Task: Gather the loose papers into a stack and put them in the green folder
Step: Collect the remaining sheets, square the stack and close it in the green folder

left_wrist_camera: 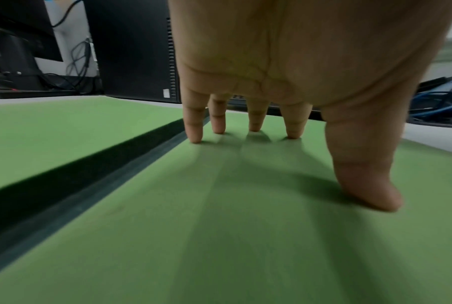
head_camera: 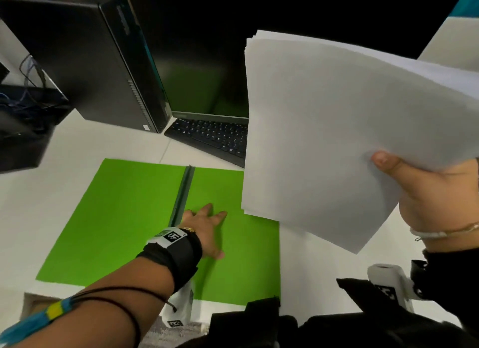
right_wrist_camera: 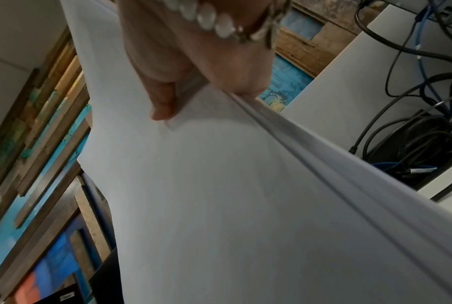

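Observation:
The green folder [head_camera: 124, 212] lies spread flat on the white desk, its dark spine [head_camera: 182, 192] running down the middle. My left hand [head_camera: 207, 225] presses on the folder's right half with straight, spread fingers [left_wrist_camera: 193, 131] beside the spine [left_wrist_camera: 89, 174]. My right hand [head_camera: 425, 192] holds a stack of white papers [head_camera: 337, 129] in the air above the folder's right side, thumb on top at its right edge. In the right wrist view the thumb [right_wrist_camera: 162, 102] pinches the paper stack [right_wrist_camera: 232, 195]; the fingers underneath are hidden.
A black computer tower [head_camera: 98, 62] stands behind the folder at the left. A black keyboard [head_camera: 215, 137] and dark monitor [head_camera: 202, 62] sit behind it. Cables [head_camera: 28, 88] lie at the far left. The desk's near edge [head_camera: 51, 293] runs just below the folder.

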`<state>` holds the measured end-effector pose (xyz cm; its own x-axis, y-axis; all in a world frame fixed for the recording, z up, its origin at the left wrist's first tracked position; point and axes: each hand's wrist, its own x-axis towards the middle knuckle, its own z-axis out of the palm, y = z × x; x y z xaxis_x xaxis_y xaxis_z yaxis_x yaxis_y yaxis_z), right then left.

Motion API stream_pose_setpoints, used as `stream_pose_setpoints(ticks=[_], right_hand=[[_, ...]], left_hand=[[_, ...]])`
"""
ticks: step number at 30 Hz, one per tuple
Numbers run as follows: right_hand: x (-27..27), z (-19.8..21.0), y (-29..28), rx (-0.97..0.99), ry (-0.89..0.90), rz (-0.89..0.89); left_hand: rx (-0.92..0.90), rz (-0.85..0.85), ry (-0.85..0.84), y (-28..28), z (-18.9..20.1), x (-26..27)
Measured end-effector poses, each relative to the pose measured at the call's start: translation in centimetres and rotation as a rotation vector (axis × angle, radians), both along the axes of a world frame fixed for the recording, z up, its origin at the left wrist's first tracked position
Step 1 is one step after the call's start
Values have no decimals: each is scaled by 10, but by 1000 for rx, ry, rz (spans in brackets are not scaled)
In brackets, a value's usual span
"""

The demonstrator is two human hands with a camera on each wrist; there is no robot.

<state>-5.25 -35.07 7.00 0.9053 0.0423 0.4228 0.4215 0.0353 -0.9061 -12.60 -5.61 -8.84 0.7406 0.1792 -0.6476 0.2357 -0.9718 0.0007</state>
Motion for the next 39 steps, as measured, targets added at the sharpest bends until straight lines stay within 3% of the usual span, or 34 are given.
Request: stream_pose_setpoints(ticks=[5,7,10,12,13,15,19,22,26,30,35,39], right_hand=[[0,-3,4,-14,14,74],[-3,-3,10,-35,17,111],[-10,-4,26,-28,35,169],[-16,-6,40,-13,48,206],[-20,-7,48,-10,54,233],[-25,-11,65,-18,67,273],[-34,-18,91,31,67,202],[-48,-30,102,-46,12,35],[-63,-83,112,-83,216,-40],[-62,-112,115,-141,337,-65],[-38,-87,110,-190,318,-56],[-26,-73,104,-79,397,119]], left_hand=[[-30,-34,-22,-21,7,5],[-174,9,-88,-8,18,7],[-821,302,-250,33,51,8],[-1252,336,-329,57,83,0],[-1391,321,-362,62,99,-2],[-1502,290,-506,61,126,-1],[-1396,501,-1024,42,141,-4],[-1311,418,-1226,43,129,-15],[-1244,396,-1037,46,77,-23],[-1039,300,-950,57,41,-16],[-1038,274,-919,71,64,7],[-1067,239,-749,82,80,24]])
